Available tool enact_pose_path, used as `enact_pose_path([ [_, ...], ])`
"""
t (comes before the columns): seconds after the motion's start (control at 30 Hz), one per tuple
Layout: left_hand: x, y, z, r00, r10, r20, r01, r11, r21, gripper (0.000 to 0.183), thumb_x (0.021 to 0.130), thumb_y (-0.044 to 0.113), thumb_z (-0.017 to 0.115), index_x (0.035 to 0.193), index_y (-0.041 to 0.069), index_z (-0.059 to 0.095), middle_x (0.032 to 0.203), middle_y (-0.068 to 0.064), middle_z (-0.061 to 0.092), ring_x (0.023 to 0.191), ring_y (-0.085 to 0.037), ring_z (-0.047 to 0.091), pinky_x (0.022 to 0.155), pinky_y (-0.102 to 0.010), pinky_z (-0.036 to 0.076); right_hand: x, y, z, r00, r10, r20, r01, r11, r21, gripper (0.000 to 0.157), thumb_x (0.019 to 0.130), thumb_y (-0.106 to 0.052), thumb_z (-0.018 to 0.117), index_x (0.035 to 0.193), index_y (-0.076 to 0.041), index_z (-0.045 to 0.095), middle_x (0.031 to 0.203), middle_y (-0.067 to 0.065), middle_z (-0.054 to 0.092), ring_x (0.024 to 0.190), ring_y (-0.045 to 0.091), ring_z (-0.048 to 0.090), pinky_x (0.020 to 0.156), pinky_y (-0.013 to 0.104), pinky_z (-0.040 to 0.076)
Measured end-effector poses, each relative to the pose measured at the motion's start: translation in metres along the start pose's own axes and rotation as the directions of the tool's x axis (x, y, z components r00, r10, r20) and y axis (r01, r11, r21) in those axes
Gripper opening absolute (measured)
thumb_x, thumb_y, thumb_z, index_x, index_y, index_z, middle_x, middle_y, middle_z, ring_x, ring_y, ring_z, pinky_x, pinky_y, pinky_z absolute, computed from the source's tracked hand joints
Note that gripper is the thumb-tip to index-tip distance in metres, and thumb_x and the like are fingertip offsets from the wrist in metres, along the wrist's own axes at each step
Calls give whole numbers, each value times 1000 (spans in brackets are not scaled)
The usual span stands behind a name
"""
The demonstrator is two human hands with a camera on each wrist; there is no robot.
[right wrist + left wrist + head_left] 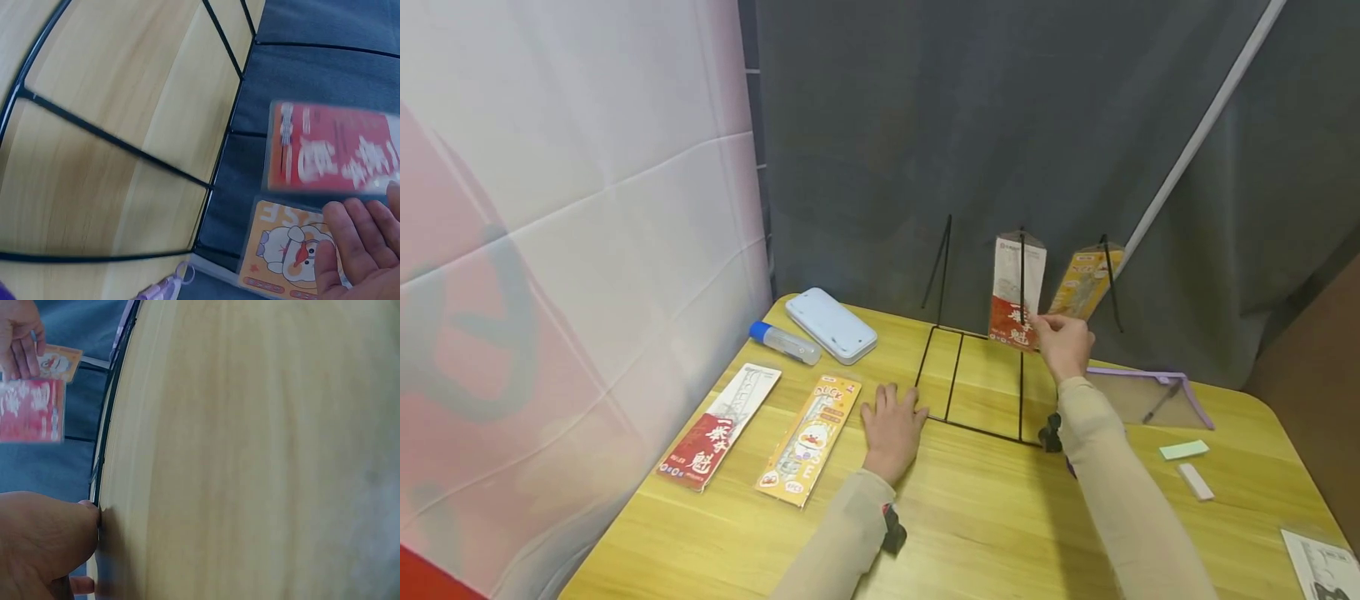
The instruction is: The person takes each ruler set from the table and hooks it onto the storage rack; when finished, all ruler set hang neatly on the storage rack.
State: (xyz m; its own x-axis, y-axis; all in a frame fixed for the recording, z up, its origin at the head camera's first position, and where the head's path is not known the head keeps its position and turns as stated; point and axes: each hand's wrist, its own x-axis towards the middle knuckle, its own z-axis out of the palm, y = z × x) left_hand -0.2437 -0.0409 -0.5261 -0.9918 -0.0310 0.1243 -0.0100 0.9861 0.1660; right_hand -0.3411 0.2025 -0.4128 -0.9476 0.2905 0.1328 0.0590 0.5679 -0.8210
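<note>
My right hand (1066,343) is at the lower right edge of a red and white ruler packet (1003,310), thumb and forefinger pinching there near the hook tip. The packet hangs from the middle hook of a black wire rack (951,379). Beside it, a yellow duck ruler packet (1077,283) hangs on the right hook. My left hand (892,429) rests on the table with fingers spread, touching the rack's front left corner. In the right wrist view, the red packet (331,150) hangs close to my fingers (356,234).
On the left of the table (730,542) lie another red and white packet (721,427), another duck packet (808,442), a blue-capped tube (785,342) and a pale blue case (831,325). At right are a purple-edged pouch (1138,398), green (1183,450) and white (1195,482) blocks.
</note>
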Motion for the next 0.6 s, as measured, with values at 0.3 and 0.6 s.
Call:
enact_pose_path([
  [0.3, 0, 0, 2, 1000, -5, -13, 5, 1000, 2, 46, 94, 51, 42, 133, 27, 46, 136, -14, 40, 130, -33, 30, 96, -57, 32, -14, 10, -13, 993, -113, -24, 111, 991, -71, 48, 90, -51, 53, 108, -10, 70, 100, 11, 68, 100, 33, 55, 87, 49, 42],
  [0.6, 0, 0, -2, 1000, -6, -9, 6, 1000, -3, 45, 95, 50, 43, 133, 27, 47, 135, -14, 39, 131, -32, 29, 96, -57, 32, -25, 14, -22, 976, -210, -58, 202, 972, -117, 43, 91, -45, 56, 107, -8, 71, 99, 13, 69, 99, 37, 55, 89, 52, 40],
])
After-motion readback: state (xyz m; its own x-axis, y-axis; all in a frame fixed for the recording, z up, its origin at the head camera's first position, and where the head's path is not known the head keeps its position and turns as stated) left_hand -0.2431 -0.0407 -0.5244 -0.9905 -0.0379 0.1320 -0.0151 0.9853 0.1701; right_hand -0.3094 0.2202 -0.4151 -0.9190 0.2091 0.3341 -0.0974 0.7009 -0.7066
